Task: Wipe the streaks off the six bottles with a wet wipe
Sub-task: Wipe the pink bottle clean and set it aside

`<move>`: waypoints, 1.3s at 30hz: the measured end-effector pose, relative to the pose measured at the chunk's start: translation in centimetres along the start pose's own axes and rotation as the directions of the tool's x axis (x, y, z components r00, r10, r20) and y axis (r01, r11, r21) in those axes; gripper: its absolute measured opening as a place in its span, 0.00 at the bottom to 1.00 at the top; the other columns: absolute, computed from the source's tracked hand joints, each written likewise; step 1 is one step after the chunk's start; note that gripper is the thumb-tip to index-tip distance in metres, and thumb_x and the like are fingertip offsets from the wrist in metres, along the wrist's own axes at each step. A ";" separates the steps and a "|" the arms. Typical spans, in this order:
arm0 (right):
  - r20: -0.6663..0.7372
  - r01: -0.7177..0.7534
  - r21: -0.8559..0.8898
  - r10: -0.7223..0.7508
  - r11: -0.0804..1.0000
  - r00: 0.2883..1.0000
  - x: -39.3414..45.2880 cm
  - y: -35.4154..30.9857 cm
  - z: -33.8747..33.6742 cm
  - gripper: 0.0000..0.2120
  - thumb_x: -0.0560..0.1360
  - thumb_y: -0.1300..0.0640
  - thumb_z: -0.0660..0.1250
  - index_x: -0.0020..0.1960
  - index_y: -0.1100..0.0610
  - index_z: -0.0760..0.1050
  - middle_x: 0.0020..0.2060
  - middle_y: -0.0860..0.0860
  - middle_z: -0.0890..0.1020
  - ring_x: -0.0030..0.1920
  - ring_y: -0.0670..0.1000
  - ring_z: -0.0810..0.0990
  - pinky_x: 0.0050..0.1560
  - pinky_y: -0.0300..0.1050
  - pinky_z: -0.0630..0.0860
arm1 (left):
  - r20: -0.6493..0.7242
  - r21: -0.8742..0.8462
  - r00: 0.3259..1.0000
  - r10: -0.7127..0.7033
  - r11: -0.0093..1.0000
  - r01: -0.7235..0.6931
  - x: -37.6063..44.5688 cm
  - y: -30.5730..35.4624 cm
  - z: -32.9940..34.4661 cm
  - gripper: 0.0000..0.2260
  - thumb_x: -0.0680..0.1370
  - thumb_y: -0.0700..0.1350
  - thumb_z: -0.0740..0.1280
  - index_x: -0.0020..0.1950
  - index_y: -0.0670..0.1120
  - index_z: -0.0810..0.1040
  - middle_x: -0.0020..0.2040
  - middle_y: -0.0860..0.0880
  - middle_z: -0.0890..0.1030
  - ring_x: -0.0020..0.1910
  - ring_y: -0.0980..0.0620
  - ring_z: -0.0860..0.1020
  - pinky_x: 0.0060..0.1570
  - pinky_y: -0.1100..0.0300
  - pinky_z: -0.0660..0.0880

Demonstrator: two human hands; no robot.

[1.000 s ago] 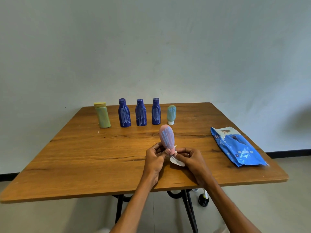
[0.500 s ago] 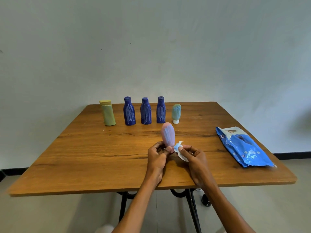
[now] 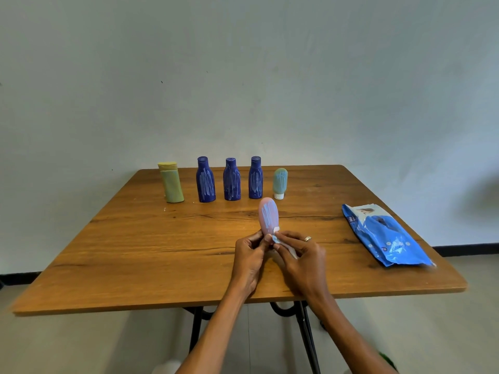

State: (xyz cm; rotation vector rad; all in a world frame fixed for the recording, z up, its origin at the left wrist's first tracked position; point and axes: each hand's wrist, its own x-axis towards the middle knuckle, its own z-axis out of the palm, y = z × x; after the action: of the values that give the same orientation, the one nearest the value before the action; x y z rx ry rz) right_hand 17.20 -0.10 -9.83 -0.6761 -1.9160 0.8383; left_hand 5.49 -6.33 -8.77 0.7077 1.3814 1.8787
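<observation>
My left hand (image 3: 249, 256) grips the bottom of a pink bottle (image 3: 268, 215) with pale blue streaks and holds it upright above the table. My right hand (image 3: 302, 256) pinches a white wet wipe (image 3: 283, 242) against the bottle's lower right side. Five more bottles stand in a row at the back: a yellow-green bottle (image 3: 171, 182), three dark blue bottles (image 3: 205, 180) (image 3: 231, 180) (image 3: 255, 177) with white streaks, and a small teal bottle (image 3: 280, 183) on a white cap.
A blue wet-wipe pack (image 3: 384, 234) lies flat on the right side of the wooden table (image 3: 135, 255). A pale wall stands right behind the table. Black metal table legs show below the front edge.
My right hand has brought the wipe up against the pink bottle's lower side. The camera view shifted slightly; the row of bottles has not moved.
</observation>
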 end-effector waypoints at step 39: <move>0.079 0.365 -0.359 -0.361 0.859 0.929 7.0 -2.5 -1.1 0.13 0.71 0.65 0.76 0.55 0.60 0.84 0.51 0.57 0.84 0.49 0.50 0.84 0.47 0.24 0.70 | 0.042 0.267 0.996 0.083 0.959 -0.091 -0.5 -0.5 0.2 0.05 0.78 0.42 0.71 0.47 0.44 0.87 0.45 0.46 0.87 0.50 0.46 0.85 0.59 0.39 0.78</move>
State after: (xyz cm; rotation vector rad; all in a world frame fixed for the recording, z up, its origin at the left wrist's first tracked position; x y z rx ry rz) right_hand 14.87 3.78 -3.90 -0.4990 -2.1429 0.2420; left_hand 6.03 -6.52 -9.18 0.9405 1.6276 1.7553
